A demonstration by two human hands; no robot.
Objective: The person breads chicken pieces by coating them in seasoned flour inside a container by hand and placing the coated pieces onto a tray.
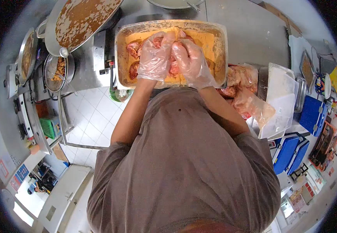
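Note:
Both hands wear loose clear plastic gloves and work over a deep rectangular metal tray (226, 50). Orange-yellow coating (205, 40) covers its bottom, and several pieces of raw meat (134, 70) lie in it. My left hand (153, 58) is closed around a reddish piece of raw meat, partly seen past the fingers. Close beside it, my right hand (192, 62) has its fingers curled in against raw meat too, with the fingertips nearly meeting the left hand. The gloves hide much of what is between the hands.
Bags of raw meat (246, 79) sit right of the tray, beside a white plastic bin (279, 97). At the upper left stands a large pot (52, 39) of brown liquid, with a strainer (55, 73) of fried bits below. A metal bowl (172, 4) is at the back.

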